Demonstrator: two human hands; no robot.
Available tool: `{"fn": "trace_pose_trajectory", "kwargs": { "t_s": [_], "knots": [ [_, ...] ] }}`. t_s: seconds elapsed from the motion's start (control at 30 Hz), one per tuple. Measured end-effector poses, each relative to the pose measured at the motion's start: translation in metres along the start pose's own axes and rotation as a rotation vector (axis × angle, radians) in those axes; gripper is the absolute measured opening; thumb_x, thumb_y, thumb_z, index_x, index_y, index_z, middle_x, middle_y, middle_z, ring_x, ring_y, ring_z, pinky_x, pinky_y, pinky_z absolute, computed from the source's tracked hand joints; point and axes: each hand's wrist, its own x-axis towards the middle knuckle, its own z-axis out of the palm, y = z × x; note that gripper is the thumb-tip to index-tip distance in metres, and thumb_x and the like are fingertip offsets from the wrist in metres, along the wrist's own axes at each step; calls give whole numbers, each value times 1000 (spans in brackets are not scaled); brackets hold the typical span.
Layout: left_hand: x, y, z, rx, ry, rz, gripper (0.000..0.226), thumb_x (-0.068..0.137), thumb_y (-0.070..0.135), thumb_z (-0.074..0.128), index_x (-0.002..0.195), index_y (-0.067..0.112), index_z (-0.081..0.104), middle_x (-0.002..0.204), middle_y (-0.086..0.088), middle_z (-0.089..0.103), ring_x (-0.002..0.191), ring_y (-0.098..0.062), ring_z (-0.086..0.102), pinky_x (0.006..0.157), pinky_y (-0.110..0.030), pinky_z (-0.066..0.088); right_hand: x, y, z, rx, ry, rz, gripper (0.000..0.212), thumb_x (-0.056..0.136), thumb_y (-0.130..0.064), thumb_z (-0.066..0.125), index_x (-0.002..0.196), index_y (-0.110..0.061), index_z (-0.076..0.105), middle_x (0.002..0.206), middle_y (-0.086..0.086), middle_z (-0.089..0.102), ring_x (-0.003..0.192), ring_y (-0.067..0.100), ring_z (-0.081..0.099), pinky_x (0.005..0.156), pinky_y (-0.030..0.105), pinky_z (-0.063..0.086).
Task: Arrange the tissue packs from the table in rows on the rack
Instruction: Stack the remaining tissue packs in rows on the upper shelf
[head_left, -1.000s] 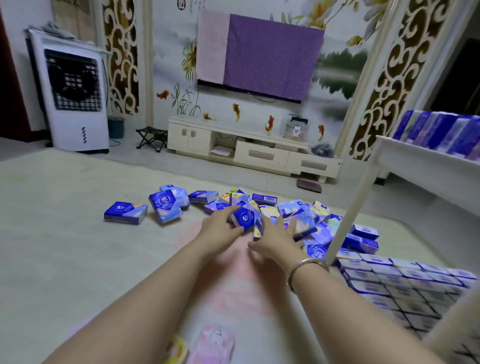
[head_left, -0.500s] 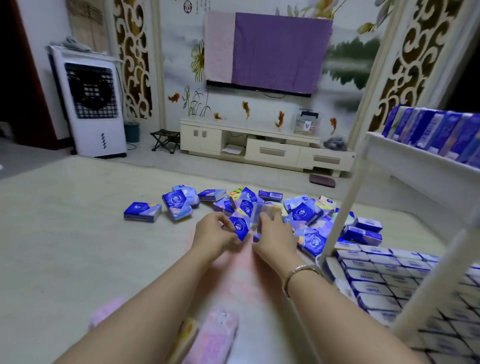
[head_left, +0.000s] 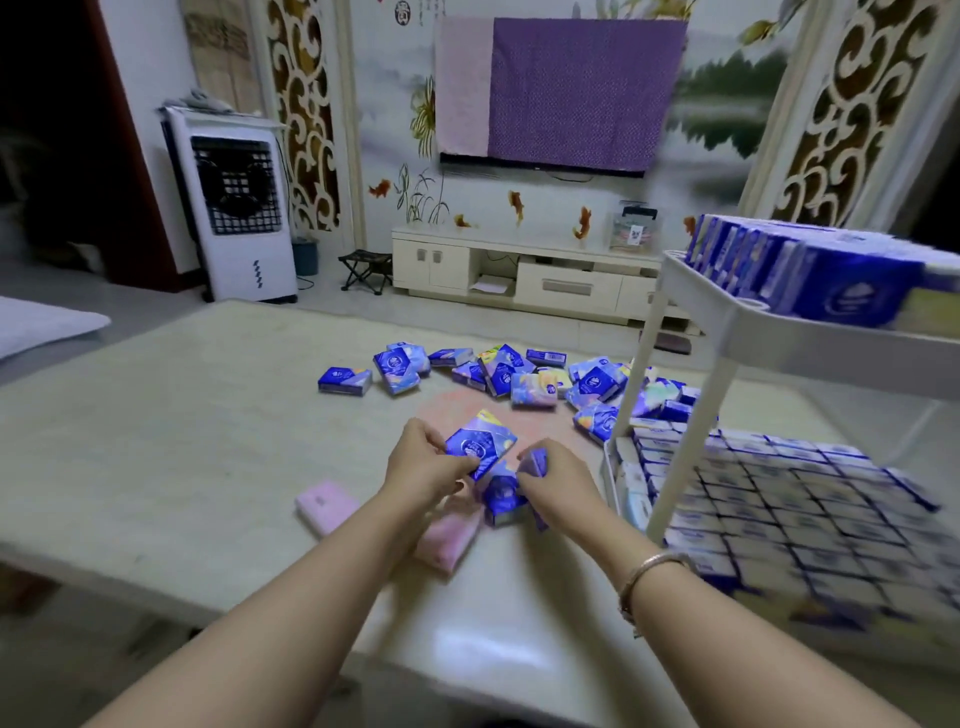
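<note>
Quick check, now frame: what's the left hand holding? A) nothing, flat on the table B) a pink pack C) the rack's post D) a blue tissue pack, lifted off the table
D: the left hand pinches a blue tissue pack by its edge, raised above the table; the pink pack lies untouched beside the forearm.

White air cooler (head_left: 240, 208) left; purple-covered TV (head_left: 571, 88) above cabinet (head_left: 524, 275); folding stool (head_left: 366, 270)
</note>
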Motion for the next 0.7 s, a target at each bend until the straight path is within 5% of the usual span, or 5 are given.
{"fn": "trace_pose_trajectory", "kwargs": {
  "t_s": [0.1,0.17,0.27,0.43,0.7],
  "knots": [
    [-23,2,6,14,-29,-18,46,77,0,71,106,12,37,81,-11,56,73,-28,61,79,-45,54,-34,0,-7,87,21,-16,22,90,-17,53,111,-16,47,94,5,57,70,23,57,53,27,46],
    [-32,2,12,119,-81,-23,55,71,8,74,116,9,43,93,-15,60,86,-30,63,81,-39,53,-56,2,-14,129,1,-40,22,91,-23,55,107,-17,42,94,9,59,72,26,65,59,38,55],
    [-44,10,26,249,-125,33,20,74,7,69,91,6,58,79,-11,58,65,-19,55,53,-16,45,-89,8,-33,134,-33,-66,24,92,-27,55,104,-14,39,93,9,62,69,25,71,59,43,57],
    [-42,21,55,655,-105,97,23,79,26,62,100,16,63,113,-14,60,110,-30,52,74,-25,32,-124,37,-78,152,54,-100,20,86,-30,65,95,-19,51,87,-1,67,75,12,67,73,34,54],
    [-22,8,88,733,-165,97,33,75,21,71,105,11,64,106,-13,66,99,-30,59,72,-25,39,-135,77,-136,309,145,-170,15,82,-11,70,96,-17,68,92,-4,72,86,8,66,73,21,51]
  ]
}}
